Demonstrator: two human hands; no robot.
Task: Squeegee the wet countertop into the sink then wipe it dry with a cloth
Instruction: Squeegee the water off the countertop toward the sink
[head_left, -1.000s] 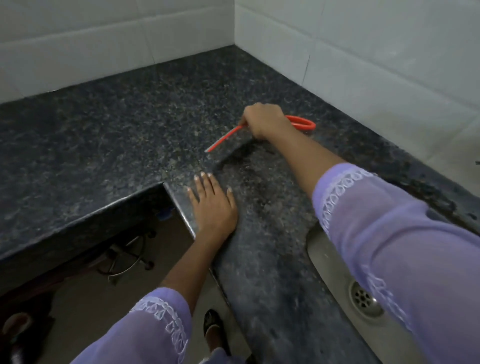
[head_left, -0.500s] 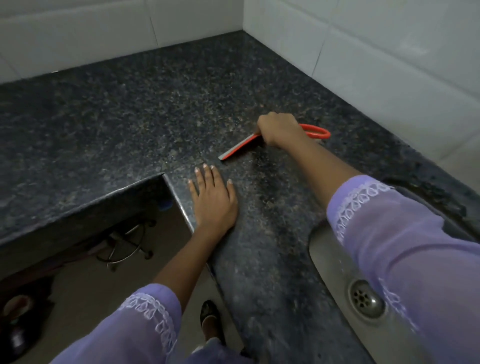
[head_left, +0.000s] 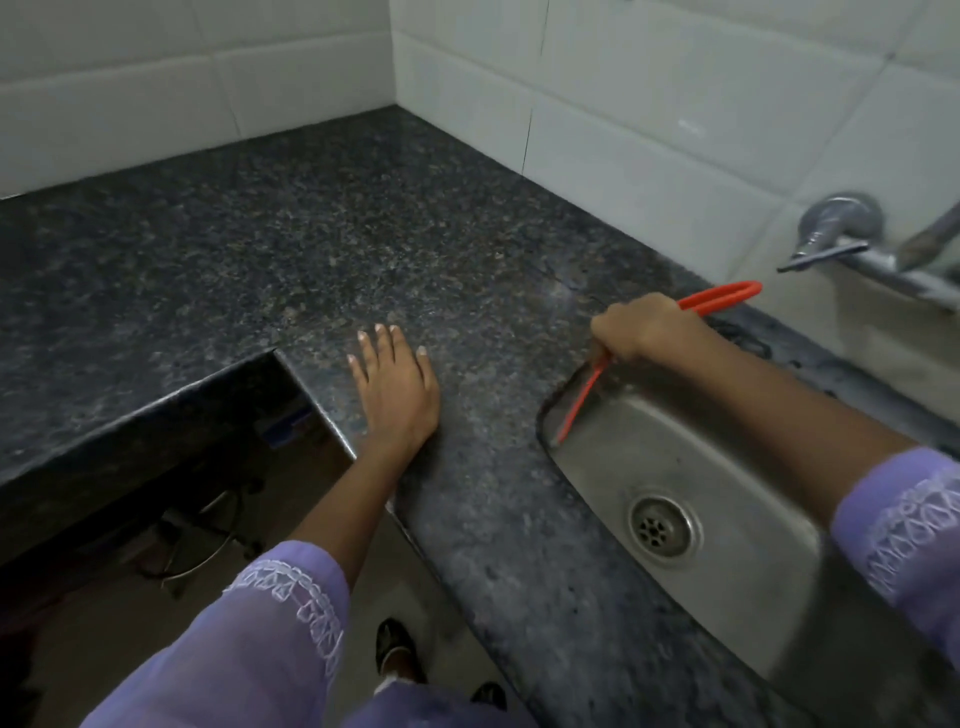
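1. The countertop (head_left: 519, 545) edge is braced by the left hand (head_left: 395, 384), laid flat with fingers straight and slightly spread.
2. The red squeegee (head_left: 582, 400) is gripped by the right hand (head_left: 641, 327), fingers curled round its handle, blade over the sink (head_left: 727, 467) rim.
3. The squeegee step appears to be in hand; another pass, or a cloth (none is seen), is probably called for next.

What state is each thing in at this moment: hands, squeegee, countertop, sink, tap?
Left hand: flat on the countertop, fingers straight.
Right hand: gripping the squeegee handle.
Squeegee: red, blade at the sink's near-left rim, hanging over the basin.
Countertop: dark granite; wetness hard to judge.
Sink: steel basin, drain uncovered, no standing water visible.
Tap: no water seen running.
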